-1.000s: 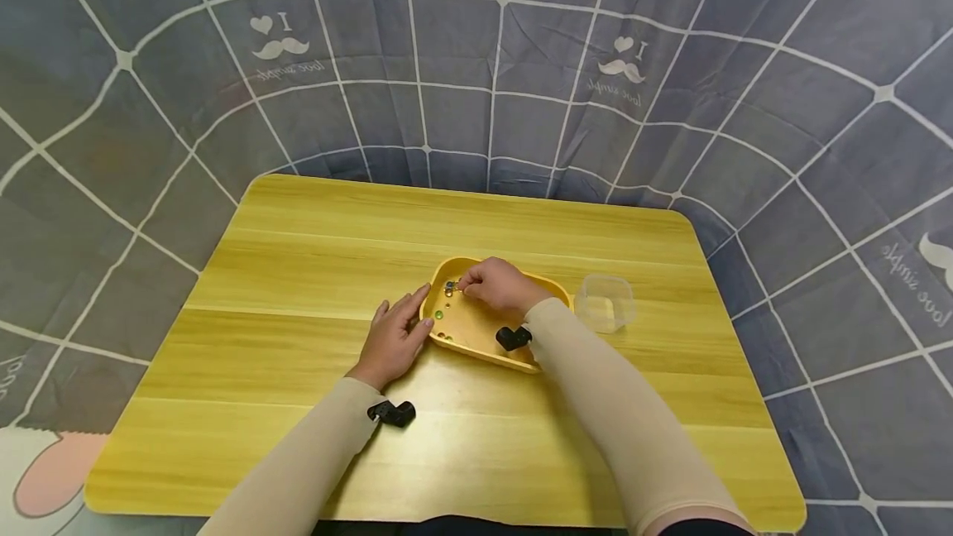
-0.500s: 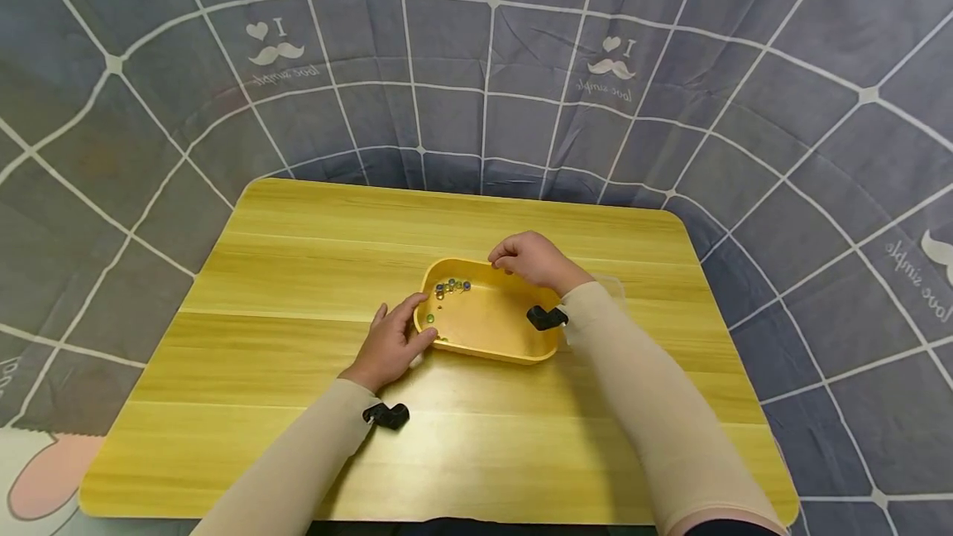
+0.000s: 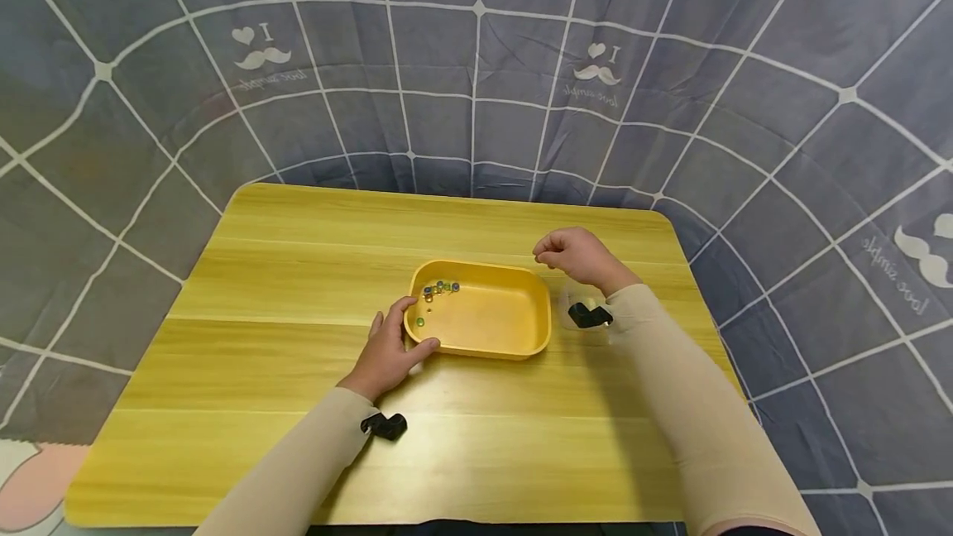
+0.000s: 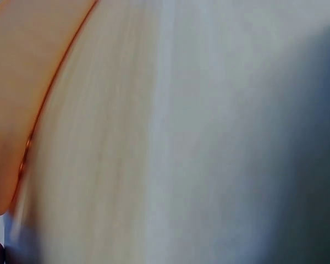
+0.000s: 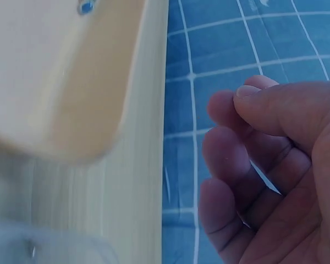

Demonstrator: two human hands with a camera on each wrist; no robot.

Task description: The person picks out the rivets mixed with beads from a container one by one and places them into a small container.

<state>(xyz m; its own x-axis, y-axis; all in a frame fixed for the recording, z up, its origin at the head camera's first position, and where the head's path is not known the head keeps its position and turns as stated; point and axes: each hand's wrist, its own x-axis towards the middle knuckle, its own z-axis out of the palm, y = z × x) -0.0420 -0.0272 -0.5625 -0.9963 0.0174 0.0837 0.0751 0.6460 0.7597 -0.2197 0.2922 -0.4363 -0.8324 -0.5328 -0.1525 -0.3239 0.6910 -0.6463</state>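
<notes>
A yellow tray (image 3: 491,313) with rounded corners stands mid-table, several small glass marbles (image 3: 441,288) gathered at its left end. My left hand (image 3: 383,354) grips that end, fingers at the left rim and thumb at the front corner. In the left wrist view only the tray's wall (image 4: 22,88) shows clearly. My right hand (image 3: 584,256) is raised beyond the tray's right end, fingers curled. Its thumb (image 5: 286,107) meets the index finger in the right wrist view; I cannot tell whether a marble is hidden between them. Below the right wrist stands a clear plastic box (image 3: 584,298).
The wooden table (image 3: 298,271) has rounded corners and reaches back to a grey grid-patterned curtain (image 3: 439,64). Black wrist cameras (image 3: 384,427) stick out from both sleeves. The right sleeve overlaps part of the clear box.
My right hand has come up out of the tray from beside the marbles and moved right, toward the clear box. My left hand stays on the tray's left end.
</notes>
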